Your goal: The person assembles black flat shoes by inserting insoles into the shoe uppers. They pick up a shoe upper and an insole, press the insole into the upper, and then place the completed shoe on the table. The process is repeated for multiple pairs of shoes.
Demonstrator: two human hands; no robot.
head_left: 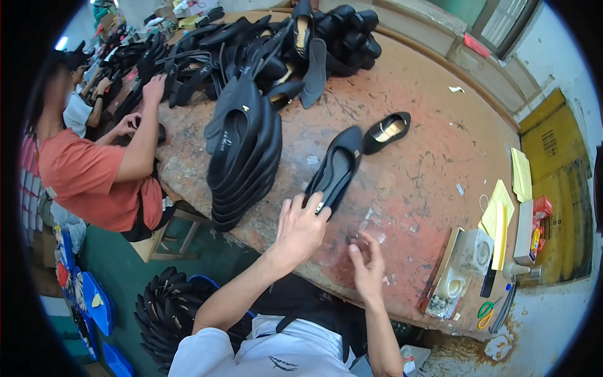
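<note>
On the worktable (427,182), a black pointed flat shoe (347,146) lies with its toe away from me and a small gold ornament on its front. My left hand (301,223) is closed over the heel end, fingers reaching into the opening. A dark edge shows along the shoe's right side; whether a second shoe lies under it I cannot tell. My right hand (369,261) hovers right of the heel, bare, thumb and fingers apart. Beyond the toe sits another black shoe (387,132) with a gold-coloured lining piece inside.
Nested black shoes (242,157) stand to the left, near a grey insole (314,75) and a large shoe pile (264,47). A co-worker in an orange shirt (88,169) sits at far left. At right are a tape dispenser (452,283), scissors (485,314) and yellow papers (497,213).
</note>
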